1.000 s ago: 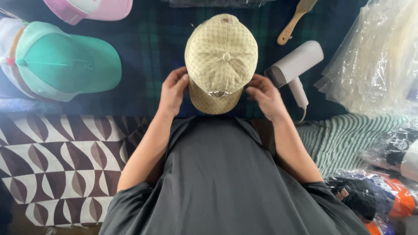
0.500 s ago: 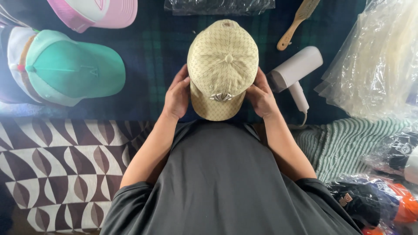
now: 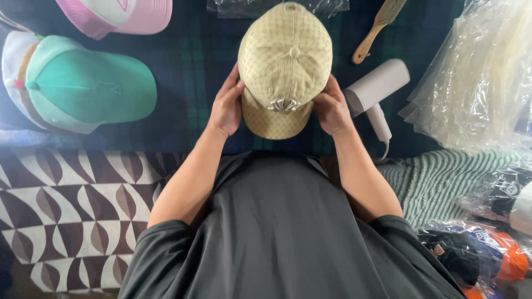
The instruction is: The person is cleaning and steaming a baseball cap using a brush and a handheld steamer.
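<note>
1. the beige cap [image 3: 285,58] is a six-panel baseball cap with a fine repeating pattern over the whole cloth, a covered button on top and a small silver metal emblem on the front, just above the brim.
2. it sits in the middle of the view, above the dark plaid cloth [image 3: 188,83], with its brim pointing toward the person.
3. the left hand [image 3: 226,106] presses on the cap's left side near the brim, fingers up along the crown; its grip is closed on the cap.
4. the right hand [image 3: 331,109] does the same on the other side, grip closed on the cap, so the cap is held between both palms.
5. left of it lies a teal cap [image 3: 88,86] with a white back, well apart, and above that a pink cap [image 3: 127,16] cut by the frame's edge.
6. to the right, just beside the right hand, lies a white hair dryer [image 3: 377,88], smooth plastic, with its handle toward the person; a wooden brush [image 3: 377,30] lies beyond it.
7. a flat clear plastic bag [image 3: 277,6] lies partly under the cap's far edge, and crinkled clear plastic wrap [image 3: 476,77] is heaped at the far right.
8. nearer the person are a brown-and-white leaf-patterned fabric [image 3: 72,205], a green ribbed fabric [image 3: 438,177] and bagged caps [image 3: 487,260].
</note>
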